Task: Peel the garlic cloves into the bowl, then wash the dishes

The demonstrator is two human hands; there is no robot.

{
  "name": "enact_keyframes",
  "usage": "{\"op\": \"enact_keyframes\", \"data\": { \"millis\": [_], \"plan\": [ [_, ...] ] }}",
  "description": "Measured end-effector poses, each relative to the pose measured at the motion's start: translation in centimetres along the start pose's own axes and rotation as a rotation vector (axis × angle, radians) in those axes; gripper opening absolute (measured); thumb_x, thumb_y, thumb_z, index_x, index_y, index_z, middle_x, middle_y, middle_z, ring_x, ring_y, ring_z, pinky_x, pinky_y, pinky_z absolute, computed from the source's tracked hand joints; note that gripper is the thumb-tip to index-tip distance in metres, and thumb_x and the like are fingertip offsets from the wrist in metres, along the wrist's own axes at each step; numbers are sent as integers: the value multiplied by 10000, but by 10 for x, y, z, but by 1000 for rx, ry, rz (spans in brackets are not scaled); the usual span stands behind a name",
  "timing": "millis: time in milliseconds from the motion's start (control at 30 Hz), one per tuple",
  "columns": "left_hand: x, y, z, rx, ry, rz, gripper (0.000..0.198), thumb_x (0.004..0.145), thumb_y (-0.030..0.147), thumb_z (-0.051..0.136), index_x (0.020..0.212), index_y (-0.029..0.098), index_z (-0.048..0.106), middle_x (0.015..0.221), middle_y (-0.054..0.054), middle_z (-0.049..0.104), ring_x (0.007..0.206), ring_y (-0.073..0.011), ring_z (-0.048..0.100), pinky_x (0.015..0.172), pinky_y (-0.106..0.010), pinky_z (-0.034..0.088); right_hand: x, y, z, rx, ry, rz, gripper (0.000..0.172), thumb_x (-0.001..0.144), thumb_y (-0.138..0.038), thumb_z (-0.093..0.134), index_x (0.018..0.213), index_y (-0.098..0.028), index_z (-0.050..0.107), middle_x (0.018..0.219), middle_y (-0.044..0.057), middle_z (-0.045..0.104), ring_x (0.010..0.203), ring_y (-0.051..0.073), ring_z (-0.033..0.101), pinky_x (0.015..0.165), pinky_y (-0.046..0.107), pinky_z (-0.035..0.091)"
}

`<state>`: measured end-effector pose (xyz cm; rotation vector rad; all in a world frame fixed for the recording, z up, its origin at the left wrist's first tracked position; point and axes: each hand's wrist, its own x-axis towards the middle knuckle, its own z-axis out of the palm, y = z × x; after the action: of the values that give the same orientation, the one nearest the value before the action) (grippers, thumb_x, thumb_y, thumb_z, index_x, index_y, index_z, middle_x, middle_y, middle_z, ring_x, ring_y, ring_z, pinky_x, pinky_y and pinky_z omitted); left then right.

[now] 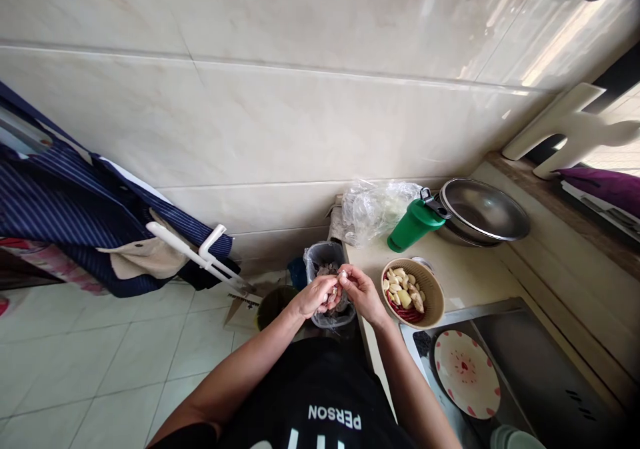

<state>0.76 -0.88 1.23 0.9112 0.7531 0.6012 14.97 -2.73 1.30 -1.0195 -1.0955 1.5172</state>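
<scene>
Over a lined trash bin [320, 254], my left hand [316, 294] and my right hand [366, 297] meet at the fingertips. Between them is a small whitish garlic clove [343, 274], pinched from both sides. The curled fingers of my left hand also show some pale bits, perhaps more garlic, partly hidden. Dry scraps lie inside the bin beneath. Just right of my right hand, a tan plastic basket [435, 294] stands on the counter. It holds peeled garlic cloves [397, 281], a piece of ginger [416, 297] and dried red chilies [411, 314].
A green shaker bottle [415, 225], crumpled plastic bags [373, 209] and a metal bowl [485, 210] stand at the counter's back. Front right, a sink holds a spotted plate [467, 374]. Striped cloth [65, 202] and a white rack [200, 254] are at left.
</scene>
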Motion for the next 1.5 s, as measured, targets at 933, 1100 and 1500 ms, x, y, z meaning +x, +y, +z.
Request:
{"op": "enact_keyframes", "data": {
  "millis": [933, 1100, 1500],
  "plan": [
    [9, 3, -22, -256, -204, -185, 385, 716, 476, 647, 629, 142, 476, 517, 35, 411, 377, -33, 332, 320, -125, 122, -16, -39, -5, -860, 11, -292, 184, 874, -282, 473, 923, -211, 636, 807, 36, 606, 685, 139, 562, 675, 248, 431],
    [10, 0, -22, -283, -135, -176, 419, 712, 510, 629, 608, 158, 428, 482, 37, 421, 351, -39, 343, 304, -115, 137, -17, -42, 3, -1069, -37, -237, 167, 879, -267, 471, 893, -210, 627, 780, 26, 572, 632, 120, 541, 635, 221, 409],
    [4, -8, -4, -64, 66, 2, 464, 723, 599, 577, 668, 154, 460, 501, 58, 371, 398, -35, 338, 328, -120, 148, -7, -19, 6, -759, 155, -345, 218, 890, -260, 453, 850, -182, 652, 722, 35, 597, 661, 138, 543, 655, 246, 426]
  ]
}}
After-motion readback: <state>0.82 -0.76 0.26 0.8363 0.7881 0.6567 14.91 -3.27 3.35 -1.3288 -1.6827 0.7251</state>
